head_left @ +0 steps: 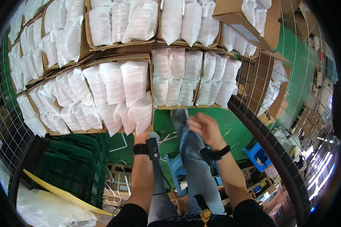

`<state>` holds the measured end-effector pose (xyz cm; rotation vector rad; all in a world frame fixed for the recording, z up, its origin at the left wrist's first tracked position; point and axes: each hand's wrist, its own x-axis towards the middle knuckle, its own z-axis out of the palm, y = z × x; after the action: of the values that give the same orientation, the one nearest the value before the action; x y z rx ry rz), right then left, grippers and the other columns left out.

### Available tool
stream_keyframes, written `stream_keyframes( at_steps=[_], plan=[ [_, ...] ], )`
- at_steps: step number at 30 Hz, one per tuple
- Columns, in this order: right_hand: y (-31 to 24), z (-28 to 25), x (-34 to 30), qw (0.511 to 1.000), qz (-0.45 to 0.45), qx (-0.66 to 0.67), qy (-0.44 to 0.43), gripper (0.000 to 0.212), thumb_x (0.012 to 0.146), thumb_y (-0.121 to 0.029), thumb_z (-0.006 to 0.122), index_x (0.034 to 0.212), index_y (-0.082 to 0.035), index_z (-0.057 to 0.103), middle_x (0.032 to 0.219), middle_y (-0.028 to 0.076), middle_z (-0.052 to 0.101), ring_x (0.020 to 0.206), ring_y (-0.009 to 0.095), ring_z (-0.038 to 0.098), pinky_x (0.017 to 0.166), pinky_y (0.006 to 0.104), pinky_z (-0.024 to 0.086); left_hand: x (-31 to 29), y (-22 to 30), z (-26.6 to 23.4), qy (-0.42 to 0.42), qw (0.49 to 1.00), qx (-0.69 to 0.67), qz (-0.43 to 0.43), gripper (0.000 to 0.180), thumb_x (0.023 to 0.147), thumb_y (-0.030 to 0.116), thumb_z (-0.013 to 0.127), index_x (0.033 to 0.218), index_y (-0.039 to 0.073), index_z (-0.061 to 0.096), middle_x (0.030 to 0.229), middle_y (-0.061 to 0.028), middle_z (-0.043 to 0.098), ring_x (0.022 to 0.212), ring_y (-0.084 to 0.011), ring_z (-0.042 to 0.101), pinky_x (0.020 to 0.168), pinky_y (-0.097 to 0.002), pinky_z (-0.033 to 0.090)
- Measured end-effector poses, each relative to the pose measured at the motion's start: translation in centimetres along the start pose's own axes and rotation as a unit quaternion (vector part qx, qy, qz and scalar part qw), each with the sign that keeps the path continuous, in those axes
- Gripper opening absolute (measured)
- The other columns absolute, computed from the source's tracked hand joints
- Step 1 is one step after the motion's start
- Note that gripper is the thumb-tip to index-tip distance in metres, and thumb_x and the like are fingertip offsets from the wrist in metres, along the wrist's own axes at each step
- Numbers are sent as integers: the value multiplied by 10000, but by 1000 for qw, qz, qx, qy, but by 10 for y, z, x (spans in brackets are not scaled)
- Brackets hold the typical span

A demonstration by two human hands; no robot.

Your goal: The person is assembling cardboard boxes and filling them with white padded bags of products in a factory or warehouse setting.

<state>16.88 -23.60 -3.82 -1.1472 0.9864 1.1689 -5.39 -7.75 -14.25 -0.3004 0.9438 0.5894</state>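
Observation:
My left hand [141,137] is at the near edge of an open cardboard box [152,117], just under a white foam-wrapped bundle [141,115]. Its fingers are hidden by the bundle and the box edge, so I cannot tell if they grip anything. To the right, my right hand [205,127] hangs in the air above the green floor, fingers loosely bent and apart, nothing visible in them. Nearest to it is another box [212,106] packed with two rows of white wrapped bundles [193,81]. Both wrists wear black strapped devices.
More open boxes of white bundles fill the far side, with one box [250,28] stacked higher at the right. Wire mesh and a dark metal bar [269,140] run along the right. Green crates [70,162] stand at lower left, beside clear plastic [53,208]. Blue stools [258,157] stand nearby.

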Motion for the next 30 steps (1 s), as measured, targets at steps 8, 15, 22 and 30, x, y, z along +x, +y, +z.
stream_keyframes(
  at_steps=[8, 15, 22, 30],
  plan=[
    [46, 115, -14, 980, 57, -167, -97, 717, 880, -360, 565, 1396, -16, 205, 1280, 166, 430, 1052, 292, 566, 733, 345, 537, -12, -6, 32, -9, 958, 256, 128, 487, 902, 307, 477, 1291, 26, 396, 1293, -155, 464, 1184, -305, 452, 992, -458, 380],
    [63, 138, -9, 745, -344, -565, -87, 704, 829, -254, 584, 1389, 5, 245, 685, 156, 587, 596, 265, 610, 560, 322, 484, -29, -16, 58, -1, 839, 502, 211, 492, 909, 292, 476, 1307, 23, 369, 1293, -147, 465, 1169, -291, 469, 980, -451, 389],
    [79, 140, -3, 657, -428, -620, 21, 596, 733, -169, 570, 1257, 55, 396, 589, 144, 562, 523, 311, 585, 497, 386, 480, -18, -9, 76, 9, 908, 377, 182, 451, 914, 215, 489, 1296, 7, 368, 1263, -159, 474, 1101, -285, 516, 892, -421, 470],
    [105, 133, -6, 870, -335, -358, 58, 276, 758, -101, 639, 963, -22, 471, 626, 129, 582, 566, 274, 613, 519, 322, 481, -25, -6, 114, -13, 935, 348, -68, 666, 909, 521, 270, 1319, -2, 329, 1266, -224, 452, 1113, -347, 492, 856, -421, 479]
  ],
)
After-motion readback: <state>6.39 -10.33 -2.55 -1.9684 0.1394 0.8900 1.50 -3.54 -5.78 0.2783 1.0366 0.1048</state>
